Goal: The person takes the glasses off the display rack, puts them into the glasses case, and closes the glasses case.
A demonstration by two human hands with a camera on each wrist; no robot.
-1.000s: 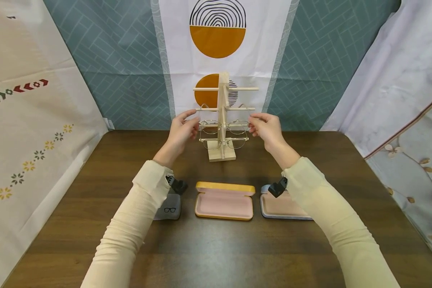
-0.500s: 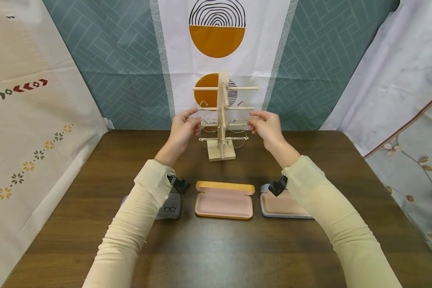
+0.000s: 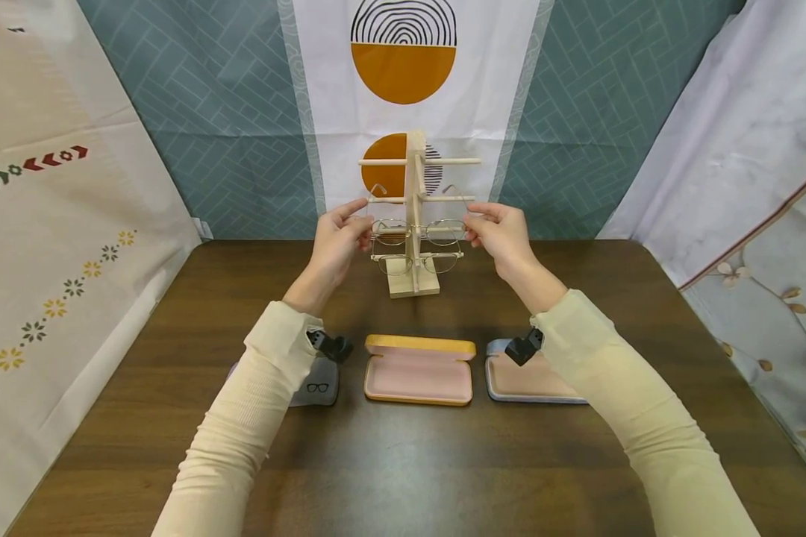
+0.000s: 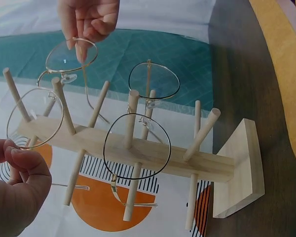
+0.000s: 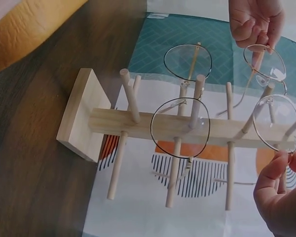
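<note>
My left hand (image 3: pixel 339 242) and right hand (image 3: pixel 500 237) hold opposite ends of a pair of thin gold-rimmed eyeglasses (image 3: pixel 445 233), thumb and fingers pinching near the hinges. The lenses face me, and the temples reach back above a rod of the wooden display stand (image 3: pixel 416 171). In the left wrist view, the left fingers (image 4: pixel 27 165) are at the outer rim of one lens. The right fingers (image 5: pixel 276 173) grip the other side in the right wrist view. Below hangs a second pair, dark-rimmed eyeglasses (image 5: pixel 180 157), resting on the stand's lower pegs.
An open yellow case (image 3: pixel 419 345) with pink lining lies in front of the stand. Right of it is an open blue case (image 3: pixel 533 384), partly behind the right sleeve. A grey case (image 3: pixel 319 388) with a glasses print sits left. Cloth hangs around the table (image 3: pixel 403 462).
Both hands keep their hold on the upper eyeglasses. Its temple tips have risen slightly relative to the rod behind them. The lower pair and the cases stay put.
</note>
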